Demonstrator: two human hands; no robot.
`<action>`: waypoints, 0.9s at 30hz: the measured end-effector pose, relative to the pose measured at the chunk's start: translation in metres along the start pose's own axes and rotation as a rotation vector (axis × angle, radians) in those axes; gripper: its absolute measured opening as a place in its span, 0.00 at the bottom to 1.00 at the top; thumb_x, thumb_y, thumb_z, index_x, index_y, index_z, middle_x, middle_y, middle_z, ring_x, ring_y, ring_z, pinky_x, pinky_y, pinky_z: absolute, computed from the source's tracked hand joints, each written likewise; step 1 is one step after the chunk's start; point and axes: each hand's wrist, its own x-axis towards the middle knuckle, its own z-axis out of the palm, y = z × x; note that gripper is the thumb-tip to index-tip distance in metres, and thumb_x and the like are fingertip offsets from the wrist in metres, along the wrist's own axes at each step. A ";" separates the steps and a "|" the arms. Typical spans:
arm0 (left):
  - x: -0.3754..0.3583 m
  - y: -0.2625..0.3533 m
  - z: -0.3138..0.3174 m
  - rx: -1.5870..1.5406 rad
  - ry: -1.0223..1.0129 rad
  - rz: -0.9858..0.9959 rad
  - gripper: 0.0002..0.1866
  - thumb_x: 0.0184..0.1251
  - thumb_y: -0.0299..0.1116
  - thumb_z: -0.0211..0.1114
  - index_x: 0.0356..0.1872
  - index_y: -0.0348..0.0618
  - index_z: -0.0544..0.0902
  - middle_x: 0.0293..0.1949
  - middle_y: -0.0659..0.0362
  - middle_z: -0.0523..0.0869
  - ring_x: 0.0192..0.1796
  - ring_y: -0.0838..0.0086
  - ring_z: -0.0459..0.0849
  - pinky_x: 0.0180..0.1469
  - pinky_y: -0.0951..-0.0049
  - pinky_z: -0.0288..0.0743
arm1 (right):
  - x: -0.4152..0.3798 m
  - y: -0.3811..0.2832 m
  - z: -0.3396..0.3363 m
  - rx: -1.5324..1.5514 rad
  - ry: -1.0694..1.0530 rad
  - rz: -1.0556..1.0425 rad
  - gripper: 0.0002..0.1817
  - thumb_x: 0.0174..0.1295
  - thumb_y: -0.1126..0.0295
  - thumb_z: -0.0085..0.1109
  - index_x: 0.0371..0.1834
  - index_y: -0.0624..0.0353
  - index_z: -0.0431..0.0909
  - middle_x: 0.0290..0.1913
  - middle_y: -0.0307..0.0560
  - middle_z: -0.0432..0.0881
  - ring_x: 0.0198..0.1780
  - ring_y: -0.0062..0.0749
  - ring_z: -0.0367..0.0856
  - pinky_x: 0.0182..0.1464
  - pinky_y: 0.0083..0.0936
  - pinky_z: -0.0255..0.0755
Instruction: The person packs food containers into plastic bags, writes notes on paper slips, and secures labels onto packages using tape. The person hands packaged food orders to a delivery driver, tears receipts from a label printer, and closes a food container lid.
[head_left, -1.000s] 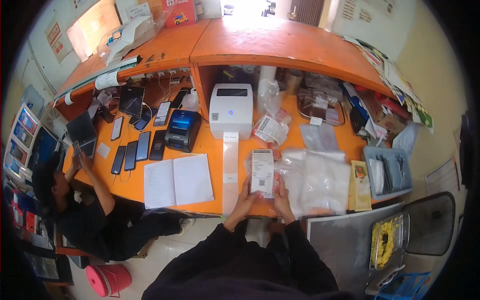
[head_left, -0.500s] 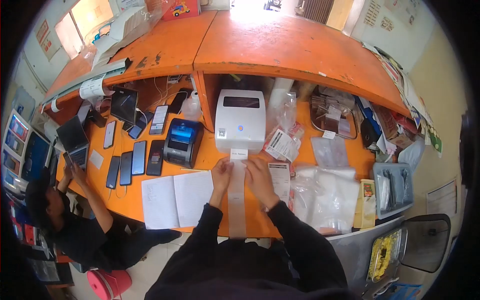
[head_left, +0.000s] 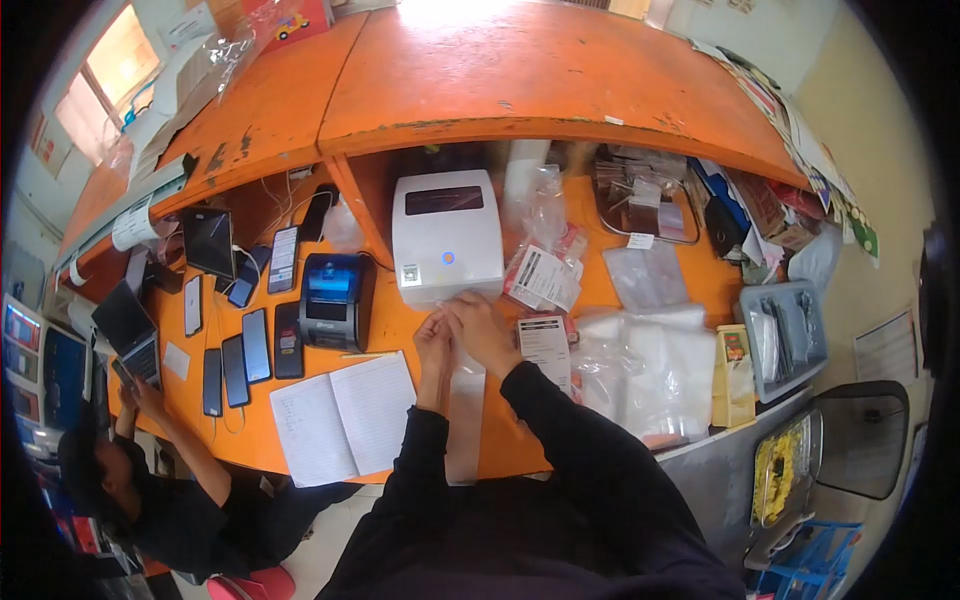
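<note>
A white label printer (head_left: 448,235) stands under the shelf, and a pale strip of label backing (head_left: 466,425) runs from its front down towards my body. My left hand (head_left: 433,340) is closed, its fingertips pinched at the strip's left edge just below the printer. Beside it, my right hand (head_left: 482,333) reaches across the strip at the printer's outlet, fingers curled on it and close to the left fingertips. Both hands hide the top of the strip and whatever label is there.
An open notebook (head_left: 345,415), a small dark printer (head_left: 336,300) and several phones (head_left: 257,345) lie to the left. To the right are a printed slip (head_left: 543,350), clear plastic bags (head_left: 655,380) and a grey-blue basket (head_left: 785,340). Another person (head_left: 180,500) holds a phone at far left.
My hands have come together at the printer's outlet, the right moving left over the strip. The printed label seen there before is now covered. The view has turned slightly right.
</note>
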 end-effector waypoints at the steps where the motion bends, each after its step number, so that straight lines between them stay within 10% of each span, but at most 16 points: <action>1: -0.001 0.002 0.002 0.039 0.015 -0.003 0.07 0.71 0.24 0.60 0.45 0.33 0.82 0.37 0.61 0.87 0.34 0.85 0.81 0.37 0.86 0.72 | 0.001 0.001 0.000 0.004 0.012 0.011 0.08 0.61 0.72 0.58 0.40 0.61 0.83 0.38 0.51 0.82 0.46 0.48 0.80 0.47 0.39 0.75; 9: -0.022 -0.009 -0.035 0.245 0.155 -0.013 0.06 0.71 0.24 0.61 0.44 0.35 0.80 0.32 0.63 0.84 0.34 0.84 0.79 0.39 0.86 0.71 | -0.005 -0.011 -0.017 -0.125 0.341 -0.082 0.07 0.59 0.71 0.62 0.39 0.57 0.83 0.38 0.42 0.83 0.41 0.38 0.80 0.43 0.34 0.77; 15: -0.014 0.023 -0.010 0.010 0.098 -0.235 0.13 0.75 0.38 0.59 0.46 0.37 0.80 0.31 0.66 0.83 0.32 0.85 0.77 0.34 0.86 0.69 | -0.096 -0.056 -0.054 0.388 0.543 0.371 0.05 0.64 0.76 0.61 0.41 0.65 0.82 0.38 0.48 0.85 0.33 0.26 0.84 0.33 0.19 0.74; 19: 0.014 0.032 -0.005 0.517 -0.046 -0.230 0.15 0.75 0.40 0.57 0.36 0.38 0.83 0.25 0.68 0.82 0.27 0.79 0.78 0.31 0.71 0.70 | -0.183 -0.049 -0.088 0.351 0.686 0.539 0.09 0.64 0.77 0.59 0.45 0.67 0.83 0.45 0.54 0.86 0.41 0.34 0.86 0.40 0.23 0.78; 27: 0.020 0.023 0.016 1.190 0.099 0.492 0.22 0.76 0.39 0.54 0.25 0.30 0.77 0.22 0.41 0.78 0.22 0.51 0.76 0.29 0.56 0.68 | -0.236 -0.024 -0.083 -0.235 0.648 0.258 0.12 0.60 0.76 0.63 0.47 0.63 0.84 0.53 0.60 0.83 0.45 0.47 0.86 0.46 0.31 0.79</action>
